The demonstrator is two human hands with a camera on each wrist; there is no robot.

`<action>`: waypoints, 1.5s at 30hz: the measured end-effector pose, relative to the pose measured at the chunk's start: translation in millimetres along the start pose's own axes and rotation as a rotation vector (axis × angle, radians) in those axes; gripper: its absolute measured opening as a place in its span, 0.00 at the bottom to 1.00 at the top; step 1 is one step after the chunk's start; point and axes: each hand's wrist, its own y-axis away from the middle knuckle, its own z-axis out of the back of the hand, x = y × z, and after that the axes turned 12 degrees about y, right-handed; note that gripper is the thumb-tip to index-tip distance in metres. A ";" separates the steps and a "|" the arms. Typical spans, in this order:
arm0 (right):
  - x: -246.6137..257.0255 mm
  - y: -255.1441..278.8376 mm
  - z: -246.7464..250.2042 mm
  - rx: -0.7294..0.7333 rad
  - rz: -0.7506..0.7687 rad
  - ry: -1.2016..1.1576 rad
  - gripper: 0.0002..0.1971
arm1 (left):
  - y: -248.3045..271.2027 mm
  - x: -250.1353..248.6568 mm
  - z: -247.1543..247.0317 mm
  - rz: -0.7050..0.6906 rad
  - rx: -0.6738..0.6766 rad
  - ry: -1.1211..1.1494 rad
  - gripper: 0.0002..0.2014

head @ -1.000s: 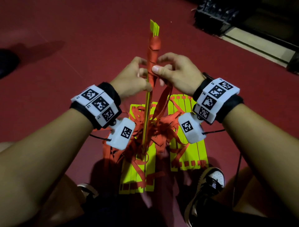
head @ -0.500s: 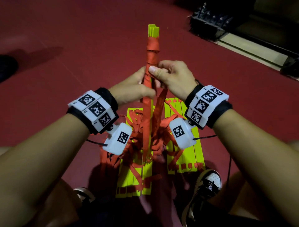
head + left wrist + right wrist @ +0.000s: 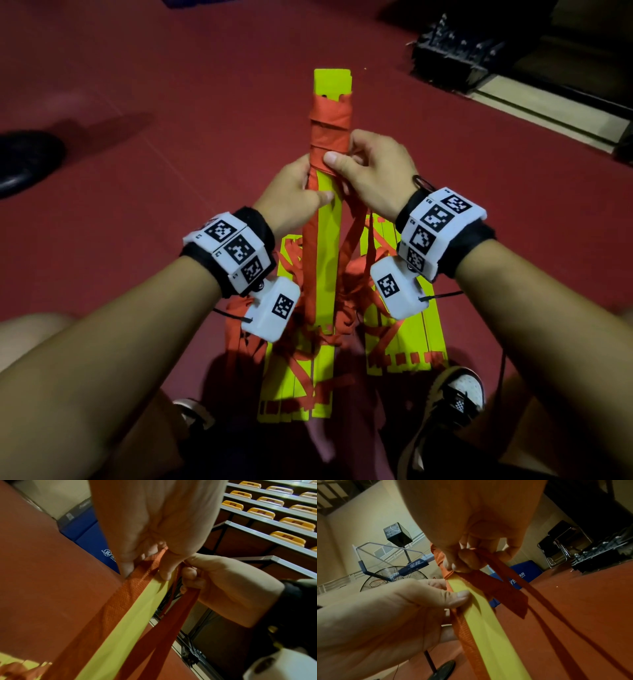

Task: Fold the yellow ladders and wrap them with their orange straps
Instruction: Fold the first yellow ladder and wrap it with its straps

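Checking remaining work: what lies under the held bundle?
Under the bundle, two flat yellow ladders lie on the red floor amid loose orange straps. The bundle and wrists hide their middles.

A standing fan (image 3: 393, 577) and blue mats (image 3: 89, 534) stand beside tiered seats (image 3: 274, 513).
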 end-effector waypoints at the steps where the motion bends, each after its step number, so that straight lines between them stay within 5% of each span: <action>1: 0.8 0.6 1.2 -0.011 0.008 0.009 0.15 | 0.3 -1.4 -1.5 -0.001 0.000 0.004 0.25; 9: 4.3 1.7 3.9 -0.021 0.025 -0.082 0.22 | 0.2 1.5 -2.9 -0.033 0.130 0.017 0.35; 13: 2.3 -0.2 6.4 0.077 0.004 -0.148 0.19 | -2.1 6.9 0.4 0.034 0.032 -0.125 0.40; 18: -3.7 -1.4 3.7 0.112 -0.009 -0.162 0.15 | -1.7 0.7 2.4 0.097 -0.024 -0.534 0.37; 23: -4.3 -0.7 6.6 0.041 0.058 -0.089 0.17 | -3.0 -7.2 5.4 0.149 -0.089 -0.710 0.23; 28: -6.0 -0.4 7.9 -0.001 0.057 -0.054 0.17 | 0.3 -13.3 0.2 0.090 -0.130 -0.577 0.11; 35: -11.0 -4.2 8.2 0.098 0.041 -0.185 0.02 | -2.4 -16.2 2.6 0.072 -0.152 -0.396 0.27; 39: -15.4 -5.7 11.0 0.090 0.010 -0.136 0.13 | -1.4 -16.4 2.7 0.058 -0.059 -0.143 0.36; 45: -11.3 -3.9 11.1 0.072 0.029 -0.178 0.17 | 0.0 -23.2 0.0 -0.019 0.062 -0.062 0.26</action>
